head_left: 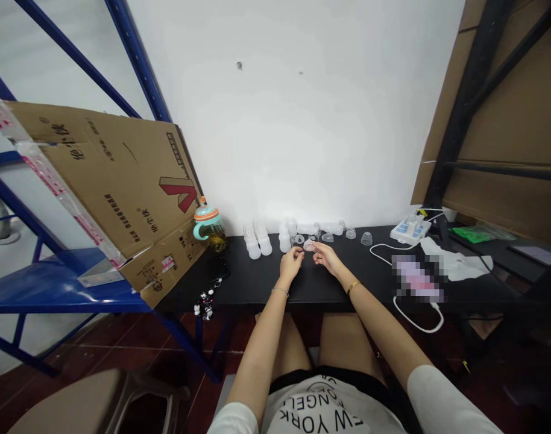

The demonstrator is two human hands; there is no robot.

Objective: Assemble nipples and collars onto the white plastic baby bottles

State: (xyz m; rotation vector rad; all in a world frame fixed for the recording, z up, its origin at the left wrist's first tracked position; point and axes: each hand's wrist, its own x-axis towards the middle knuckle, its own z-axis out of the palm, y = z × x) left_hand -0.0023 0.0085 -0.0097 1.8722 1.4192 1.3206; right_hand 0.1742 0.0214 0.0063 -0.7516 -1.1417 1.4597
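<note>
The right hand pinches a clear piece (likely light, slick, flexible), best taken by its rim; left hand curled, its hold unclear

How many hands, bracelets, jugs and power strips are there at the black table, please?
Hands: 2 (left hand, right hand)
Bracelets: 2
Jug: 1
Power strip: 1
Total: 6
The clear plastic pieces are not among these.
</note>
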